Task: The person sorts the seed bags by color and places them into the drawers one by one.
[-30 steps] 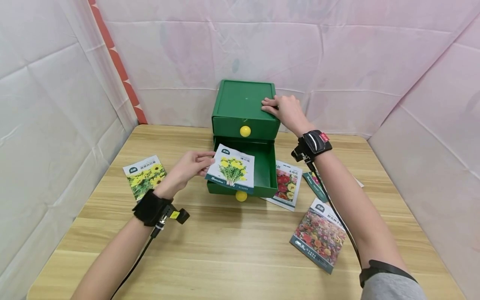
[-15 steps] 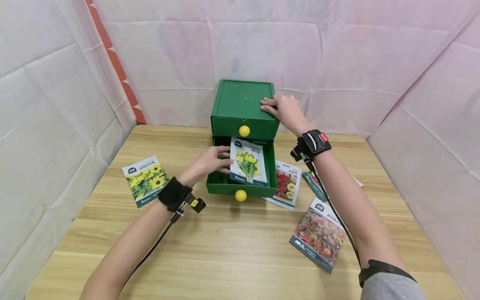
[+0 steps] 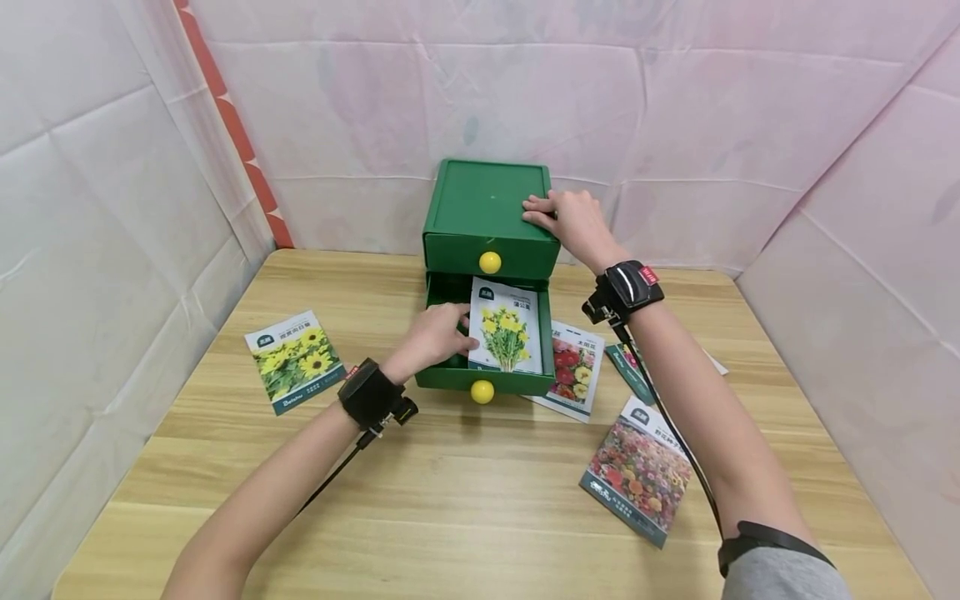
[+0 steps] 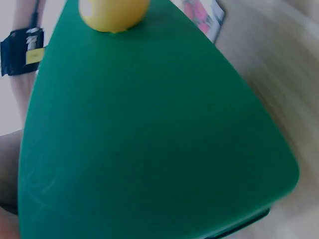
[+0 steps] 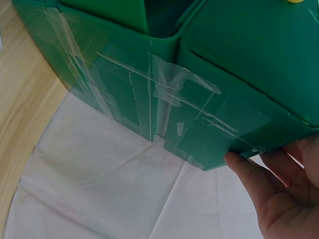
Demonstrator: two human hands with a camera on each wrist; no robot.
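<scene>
Head view shows our left hand (image 3: pixel 437 335) reaching into the pulled-out lower drawer (image 3: pixel 450 377) of a green drawer box (image 3: pixel 480 200), its grip curled on the left edge of a seed packet with yellow flowers (image 3: pixel 506 337). That packet stands nearly upright inside the drawer, leaning toward the drawer's back, its top edge just under the upper drawer's yellow knob (image 3: pixel 490 262). A second yellow knob (image 3: pixel 482 392) sits on the front of the open drawer.

Our right hand (image 3: pixel 567 218) rests flat on the right part of the box top, fingers straight and spread over the edge. From the right wrist view, those fingertips (image 5: pixel 241 167) lie against the box's taped corner, with white cloth (image 5: pixel 99 189) beneath.

Left wrist view gives us only a blurred green face (image 4: pixel 149 139) with a yellow knob at the top; we cannot tell the grip from it.

On the tabletop (image 3: pixel 465 500) lie other packets: a sunflower packet (image 3: pixel 294 362) to the left of the drawer, a red-and-yellow flower packet (image 3: pixel 572 369) just beside the drawer's right side, a mixed-flower packet (image 3: pixel 637 483) nearer to us on the right, and a dark green packet (image 3: pixel 628 372) partly hidden by our right forearm.
</scene>
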